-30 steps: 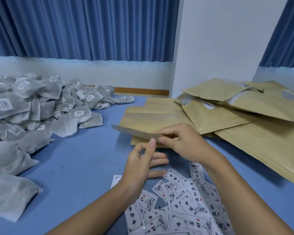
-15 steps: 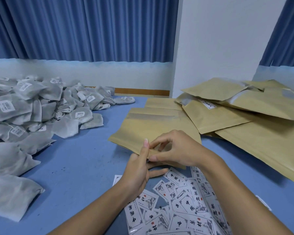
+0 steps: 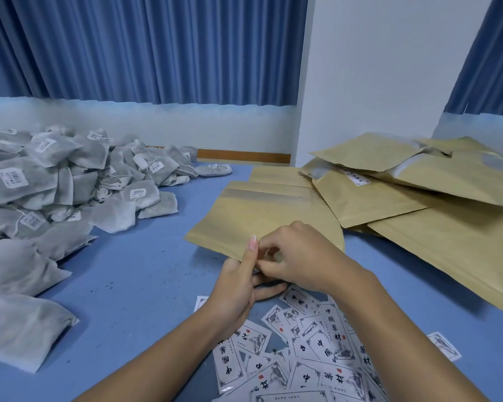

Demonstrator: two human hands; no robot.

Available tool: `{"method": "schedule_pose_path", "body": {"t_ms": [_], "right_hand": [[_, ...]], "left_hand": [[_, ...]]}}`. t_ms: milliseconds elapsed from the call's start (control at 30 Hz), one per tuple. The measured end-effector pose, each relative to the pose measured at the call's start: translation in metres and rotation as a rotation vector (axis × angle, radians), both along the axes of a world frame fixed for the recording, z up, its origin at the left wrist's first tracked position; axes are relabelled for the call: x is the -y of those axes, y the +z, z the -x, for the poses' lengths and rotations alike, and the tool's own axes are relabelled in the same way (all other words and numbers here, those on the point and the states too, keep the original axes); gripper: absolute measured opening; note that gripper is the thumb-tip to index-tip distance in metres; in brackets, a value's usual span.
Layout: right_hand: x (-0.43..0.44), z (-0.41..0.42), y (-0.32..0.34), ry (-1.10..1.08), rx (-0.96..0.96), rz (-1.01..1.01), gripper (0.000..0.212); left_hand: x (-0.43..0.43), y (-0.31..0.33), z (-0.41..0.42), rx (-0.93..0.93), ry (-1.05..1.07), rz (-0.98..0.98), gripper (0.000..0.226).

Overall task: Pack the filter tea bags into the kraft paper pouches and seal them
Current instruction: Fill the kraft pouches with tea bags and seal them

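both hands are working on one kraft pouch (image 3: 262, 219) at the middle of the blue table (image 3: 134, 285). the left hand (image 3: 238, 282) is pinching the pouch's near edge, thumb pointing up on top and fingers reaching underneath. the right hand (image 3: 299, 262) is curling its fingers over the same edge, just beside the left thumb, gripping the paper too. the pouch is looking flat, with nothing bulging inside, and its near edge is riding just above the table.

so the step in hand is looking like readying an empty pouch, probably prying its two layers apart. a paler band is running across the far end, maybe the zip strip, so i cannot tell whether the fingers are at the mouth or at the bottom fold.

the tea bags (image 3: 55, 192) are waiting in a big loose heap at the left, well apart from the hands. the other pouches (image 3: 418, 198) are piling up on the right, one overlapping the held pouch's far corner. printed labels (image 3: 302, 352) are lying scattered under the wrists.

next, the opening needs to be found and spread wide, with one hand holding it open while the other is reaching left for bags. thin paper like this will likely crease if it is pulled too hard.
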State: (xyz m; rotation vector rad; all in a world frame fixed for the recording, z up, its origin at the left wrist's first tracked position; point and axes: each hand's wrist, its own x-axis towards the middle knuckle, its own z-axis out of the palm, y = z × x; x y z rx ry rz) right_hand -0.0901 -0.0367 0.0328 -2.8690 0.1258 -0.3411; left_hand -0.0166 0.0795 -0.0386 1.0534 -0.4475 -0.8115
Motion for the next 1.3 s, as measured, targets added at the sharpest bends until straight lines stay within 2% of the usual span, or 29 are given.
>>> {"method": "schedule_pose_path", "body": {"t_ms": [167, 267, 400, 567, 733, 833, 933, 1033, 1100, 1200, 1267, 1300], "right_hand": [[-0.013, -0.006, -0.009, -0.047, -0.033, 0.23, 0.004], [-0.016, -0.008, -0.011, -0.096, -0.034, 0.281, 0.011], [-0.01, -0.008, -0.011, -0.171, 0.099, 0.172, 0.011], [-0.007, -0.006, -0.016, -0.22, 0.196, -0.001, 0.013], [-0.006, -0.007, -0.017, -0.316, 0.38, -0.095, 0.007], [-0.015, -0.009, -0.025, -0.365, 0.482, -0.02, 0.007], [-0.025, -0.01, -0.032, -0.432, 0.53, 0.005, 0.009], [-0.007, -0.011, -0.02, -0.536, 0.591, -0.136, 0.009], [0.005, -0.009, -0.011, -0.532, 0.487, -0.182, 0.013], [0.003, -0.011, -0.008, -0.427, 0.105, -0.204, 0.022], [-0.005, -0.012, -0.012, -0.335, -0.067, -0.18, 0.012], [-0.006, -0.013, -0.012, -0.34, -0.08, -0.143, 0.012]], "left_hand": [[0.0, -0.001, -0.003, -0.001, -0.005, 0.003, 0.065], [0.0, -0.002, -0.004, 0.023, 0.0, 0.005, 0.059], [0.0, -0.004, -0.008, 0.135, -0.005, -0.024, 0.051], [-0.001, -0.001, -0.009, 0.235, 0.106, -0.07, 0.035], [0.001, 0.003, -0.016, 0.352, 0.233, -0.081, 0.039], [0.005, 0.007, -0.019, 0.401, 0.257, -0.108, 0.045], [0.004, 0.009, -0.021, 0.437, 0.226, -0.152, 0.043], [-0.001, 0.002, -0.012, 0.524, 0.061, -0.153, 0.037], [-0.001, 0.004, -0.008, 0.558, 0.078, -0.147, 0.04], [0.001, 0.01, -0.017, 0.492, 0.166, -0.115, 0.044], [0.0, 0.006, -0.018, 0.484, 0.123, -0.15, 0.043], [-0.001, 0.001, -0.017, 0.497, 0.108, -0.192, 0.041]]}}
